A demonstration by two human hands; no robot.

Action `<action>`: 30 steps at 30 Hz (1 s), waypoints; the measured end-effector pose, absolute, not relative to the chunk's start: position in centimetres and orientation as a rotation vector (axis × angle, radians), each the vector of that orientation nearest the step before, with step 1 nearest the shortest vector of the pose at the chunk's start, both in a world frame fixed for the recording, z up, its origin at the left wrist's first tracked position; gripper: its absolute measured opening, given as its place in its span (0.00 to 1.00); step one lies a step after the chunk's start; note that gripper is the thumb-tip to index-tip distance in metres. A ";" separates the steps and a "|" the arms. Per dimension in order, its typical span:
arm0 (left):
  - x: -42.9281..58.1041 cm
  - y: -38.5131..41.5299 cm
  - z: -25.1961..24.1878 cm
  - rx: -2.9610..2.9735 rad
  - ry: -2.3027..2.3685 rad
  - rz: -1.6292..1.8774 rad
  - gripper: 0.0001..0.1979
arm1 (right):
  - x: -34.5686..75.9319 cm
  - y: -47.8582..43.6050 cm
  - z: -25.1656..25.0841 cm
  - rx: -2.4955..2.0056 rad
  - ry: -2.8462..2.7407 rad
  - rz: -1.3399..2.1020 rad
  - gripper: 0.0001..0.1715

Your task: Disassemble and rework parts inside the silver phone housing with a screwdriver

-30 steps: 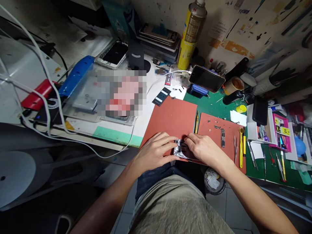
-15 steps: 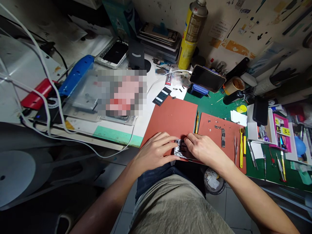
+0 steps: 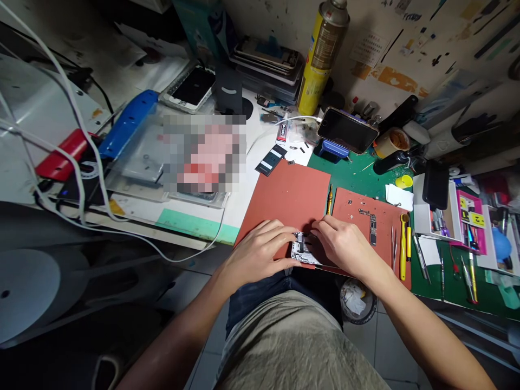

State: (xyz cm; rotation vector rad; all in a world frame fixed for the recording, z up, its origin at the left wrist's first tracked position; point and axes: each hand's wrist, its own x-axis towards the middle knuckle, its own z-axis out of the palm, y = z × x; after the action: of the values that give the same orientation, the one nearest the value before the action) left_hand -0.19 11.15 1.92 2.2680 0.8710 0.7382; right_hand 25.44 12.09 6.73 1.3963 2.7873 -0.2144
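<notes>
An opened phone housing with bare inner parts lies at the front edge of a reddish-brown mat. The fingers and thumb of my left hand grip its left end by the two long edges. Over the other part of the housing, my right hand has its fingers drawn together in a pinch. Whatever is between those fingertips is hidden, as is the right end of the housing. A gold-coloured screwdriver rests just beyond my right hand. To its right, a phone logic board lies on a second mat.
Tweezers and a yellow-handled tool lie right of my right hand. A phone battery sits past the mat. A phone on a stand, a spray can and tool boxes stand farther off.
My right hand has shifted slightly right and its fingers have drawn closer together, uncovering more of the housing's inside. My left hand keeps its grip. The view has shifted very slightly.
</notes>
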 end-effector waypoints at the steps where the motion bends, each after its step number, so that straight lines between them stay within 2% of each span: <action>1: -0.2 11.1 2.0 2.257 0.877 0.728 0.20 | 25.4 12.1 6.7 1.446 2.788 -0.288 0.13; 5: -0.2 11.1 2.0 2.241 0.887 0.706 0.23 | 25.4 12.2 6.6 1.603 2.732 -0.610 0.13; 11: -0.2 11.0 1.8 2.238 0.902 0.707 0.23 | 25.6 12.1 6.3 1.644 2.610 -0.783 0.12; 30: -0.1 11.0 1.8 2.235 0.910 0.693 0.20 | 25.4 11.5 6.0 1.655 2.610 -0.761 0.09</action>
State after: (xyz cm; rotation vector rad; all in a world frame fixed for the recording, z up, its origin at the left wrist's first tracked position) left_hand -0.10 11.03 1.75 2.2355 0.9104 0.6931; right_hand 25.41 11.46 6.00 1.6555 2.6100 -0.7607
